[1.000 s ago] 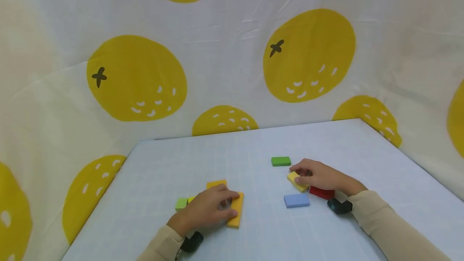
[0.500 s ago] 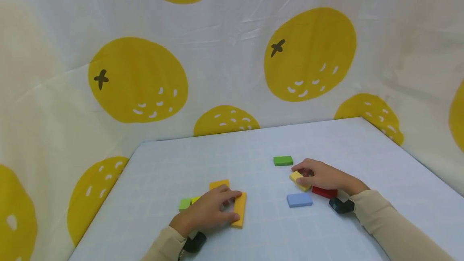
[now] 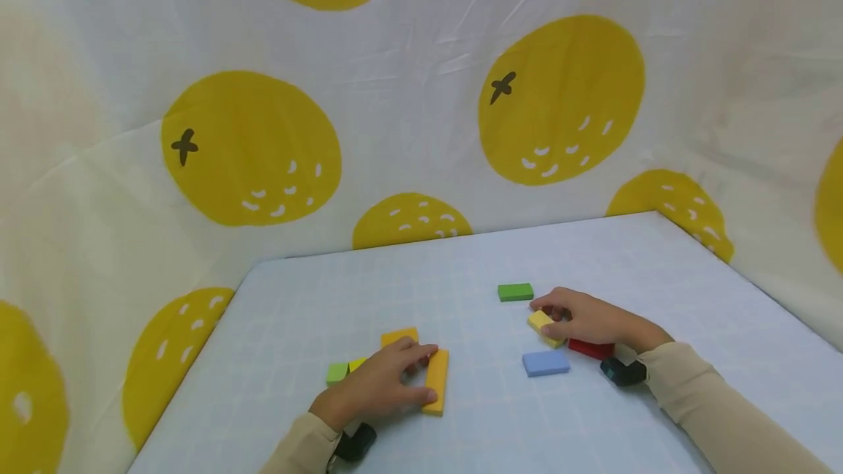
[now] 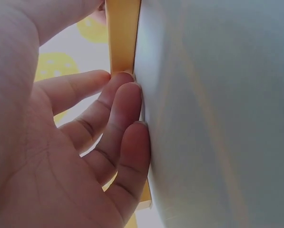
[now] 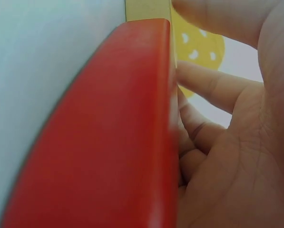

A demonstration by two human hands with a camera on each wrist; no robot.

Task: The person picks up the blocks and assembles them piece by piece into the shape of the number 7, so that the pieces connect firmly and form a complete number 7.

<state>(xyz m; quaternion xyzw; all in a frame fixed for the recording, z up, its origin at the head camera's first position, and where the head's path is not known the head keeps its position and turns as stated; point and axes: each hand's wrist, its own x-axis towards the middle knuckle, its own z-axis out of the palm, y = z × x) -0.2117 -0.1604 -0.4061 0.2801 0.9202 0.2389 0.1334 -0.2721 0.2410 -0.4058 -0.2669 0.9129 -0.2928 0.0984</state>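
Observation:
On the left of the table in the head view, my left hand (image 3: 378,382) spans a long orange block (image 3: 437,380), thumb at its near end and index finger at its far end. The left wrist view shows the index fingertip against the end of this orange block (image 4: 124,40), other fingers curled beside it. To the right, my right hand (image 3: 582,319) pinches a small pale yellow block (image 3: 540,322) lying flat. A red block (image 3: 591,349) lies just under that hand; in the right wrist view the red block (image 5: 103,128) overlaps the yellow block (image 5: 147,9).
A blue block (image 3: 546,364) lies in front of the right hand, and a green block (image 3: 516,292) behind it. Around the left hand are a shorter orange block (image 3: 399,336), a lime green block (image 3: 337,372) and a partly hidden yellow block (image 3: 356,363). A fruit-print cloth (image 3: 421,123) hangs behind the table.
The head view has shifted slightly, so everything sits a little further right in it. Both hands stay at the same blocks, with no visible movement of the blocks on the table.

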